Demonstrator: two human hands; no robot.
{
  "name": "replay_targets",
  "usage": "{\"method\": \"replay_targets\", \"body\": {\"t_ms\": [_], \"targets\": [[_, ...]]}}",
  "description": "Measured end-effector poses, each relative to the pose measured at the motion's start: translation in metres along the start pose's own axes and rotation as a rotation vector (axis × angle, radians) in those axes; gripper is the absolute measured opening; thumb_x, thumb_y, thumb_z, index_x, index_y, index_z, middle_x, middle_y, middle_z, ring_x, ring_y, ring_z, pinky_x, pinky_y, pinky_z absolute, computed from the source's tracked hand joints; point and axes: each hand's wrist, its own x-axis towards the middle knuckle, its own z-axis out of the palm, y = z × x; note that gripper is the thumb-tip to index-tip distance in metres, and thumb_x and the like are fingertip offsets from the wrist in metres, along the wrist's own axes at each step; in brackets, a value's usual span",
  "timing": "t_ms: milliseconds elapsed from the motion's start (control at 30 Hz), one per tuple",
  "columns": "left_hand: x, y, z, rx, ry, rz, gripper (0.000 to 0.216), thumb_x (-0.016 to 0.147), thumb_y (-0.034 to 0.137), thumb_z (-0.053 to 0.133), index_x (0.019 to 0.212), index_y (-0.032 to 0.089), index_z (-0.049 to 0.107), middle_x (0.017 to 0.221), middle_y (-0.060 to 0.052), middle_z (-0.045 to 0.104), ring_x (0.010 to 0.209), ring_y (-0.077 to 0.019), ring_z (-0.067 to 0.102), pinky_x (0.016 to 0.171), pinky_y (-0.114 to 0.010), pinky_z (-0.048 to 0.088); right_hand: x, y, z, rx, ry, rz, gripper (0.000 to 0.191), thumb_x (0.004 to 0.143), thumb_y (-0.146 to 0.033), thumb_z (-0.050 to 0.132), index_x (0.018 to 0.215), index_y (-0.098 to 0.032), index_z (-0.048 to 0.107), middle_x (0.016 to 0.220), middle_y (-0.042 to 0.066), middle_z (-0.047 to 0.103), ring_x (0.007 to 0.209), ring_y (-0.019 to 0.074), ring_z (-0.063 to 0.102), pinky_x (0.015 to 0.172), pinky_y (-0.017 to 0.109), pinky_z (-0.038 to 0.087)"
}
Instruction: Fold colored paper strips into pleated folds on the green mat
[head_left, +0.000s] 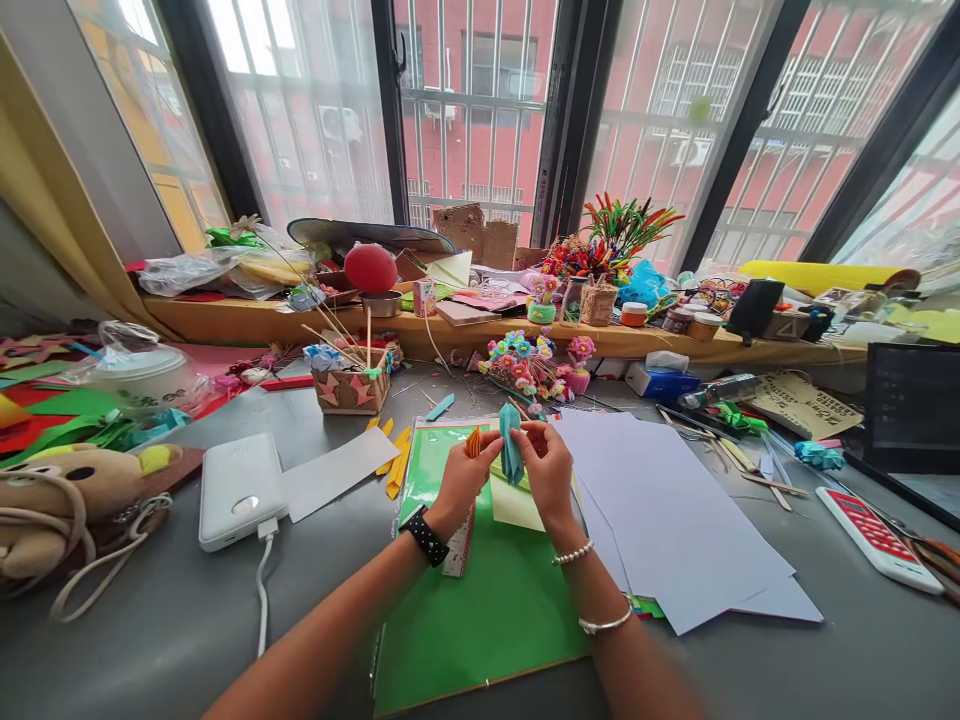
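Both hands meet above a green paper sheet [487, 630] on the desk. My left hand [466, 475] is closed, with an orange folded paper piece [473, 441] in its grip and its fingertips at the left side of a light-blue folded paper piece [511, 445]. On the other side, my right hand [549, 465] pinches the same blue piece, which is held upright. Beneath them lie a pale yellow paper [519, 507] and a patterned strip [457, 550], partly covered by the left wrist. Several yellow folded pieces [399, 465] rest left of the sheet, and another blue folded piece [440, 407] lies beyond it.
White paper sheets [675, 520] spread to the right, near a red-and-white calculator [877, 535] and a laptop [911, 410]. A white power bank [241, 490] with a cable sits at left. A cardboard box [351, 388] and crochet-like flowers [529, 365] stand behind.
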Motion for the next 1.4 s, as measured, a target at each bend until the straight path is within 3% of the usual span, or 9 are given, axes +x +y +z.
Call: {"method": "replay_targets", "body": {"t_ms": [200,333,433,600,867,1100,1233,1267,1400], "targets": [[0.006,-0.002,-0.007,0.307,-0.033,0.213,0.033,0.070,0.039,0.052,0.084,0.012,0.066,0.040,0.004,0.048,0.042,-0.0089,0.044,0.043,-0.019,0.033,0.001,0.004,0.000,0.043,-0.033,0.013,0.025,0.071,-0.037,0.054,0.079,-0.014,0.062,0.073,0.005,0.061,0.063,0.0148,0.054,0.057,0.026,0.043],[0.023,0.004,-0.026,0.820,-0.062,0.363,0.031,0.078,0.036,0.043,0.078,0.016,0.066,0.071,-0.004,0.065,0.068,-0.0157,0.057,0.062,-0.023,0.041,0.004,0.009,-0.001,0.106,-0.012,0.109,0.027,0.068,-0.039,0.057,0.074,-0.014,0.063,0.068,0.004,0.062,0.062,0.0153,0.053,0.055,0.026,0.041],[0.048,0.008,-0.048,1.410,0.061,0.257,0.027,0.080,0.029,0.039,0.095,0.021,0.060,0.094,-0.007,0.062,0.083,-0.0200,0.057,0.068,-0.027,0.042,0.005,0.012,0.000,0.129,-0.001,0.139,0.028,0.065,-0.040,0.059,0.072,-0.014,0.063,0.067,0.003,0.062,0.061,0.0152,0.053,0.055,0.026,0.040],[0.088,0.001,-0.073,1.537,0.084,0.102,0.024,0.076,0.013,0.041,0.090,0.011,0.061,0.095,-0.018,0.059,0.082,-0.0270,0.059,0.068,-0.035,0.042,0.002,0.011,0.003,0.143,-0.042,0.142,0.027,0.066,-0.039,0.059,0.074,-0.013,0.064,0.068,0.005,0.063,0.062,0.0157,0.054,0.056,0.027,0.042],[0.098,-0.015,-0.074,1.440,0.155,0.067,0.026,0.076,0.010,0.039,0.085,0.012,0.063,0.093,-0.018,0.061,0.084,-0.0280,0.058,0.069,-0.036,0.040,0.000,0.008,0.003,0.180,-0.072,0.146,0.026,0.068,-0.037,0.058,0.075,-0.013,0.063,0.071,0.005,0.063,0.064,0.0153,0.054,0.058,0.026,0.042],[0.085,0.003,-0.073,1.146,0.243,0.067,0.023,0.072,0.025,0.052,0.088,0.014,0.064,0.082,-0.012,0.065,0.074,-0.0218,0.058,0.059,-0.028,0.040,0.001,0.005,0.002,0.270,-0.066,0.204,0.021,0.065,-0.035,0.061,0.072,-0.015,0.063,0.065,0.001,0.059,0.058,0.0118,0.049,0.053,0.024,0.038],[0.056,0.017,-0.052,0.919,0.144,0.081,0.031,0.071,0.035,0.051,0.093,0.017,0.064,0.060,-0.002,0.062,0.046,-0.0102,0.050,0.043,-0.020,0.034,0.003,0.002,0.002,0.426,-0.127,0.265,0.018,0.064,-0.034,0.062,0.068,-0.016,0.063,0.057,-0.003,0.053,0.050,0.0077,0.040,0.048,0.021,0.033],[0.047,0.019,-0.046,0.736,0.079,0.048,0.034,0.070,0.036,0.051,0.095,0.016,0.063,0.052,0.000,0.058,0.039,-0.0083,0.043,0.039,-0.020,0.029,0.003,0.001,0.002,0.463,-0.134,0.275,0.018,0.064,-0.034,0.062,0.068,-0.016,0.063,0.056,-0.003,0.051,0.049,0.0071,0.039,0.047,0.021,0.033],[0.015,0.020,-0.021,0.361,-0.037,-0.021,0.036,0.062,0.036,0.059,0.089,0.013,0.065,0.040,0.004,0.049,0.035,-0.0052,0.033,0.036,-0.019,0.022,0.003,0.001,0.003,0.506,-0.125,0.273,0.018,0.063,-0.034,0.062,0.069,-0.016,0.061,0.059,-0.004,0.051,0.050,0.0069,0.040,0.048,0.021,0.033]]}}
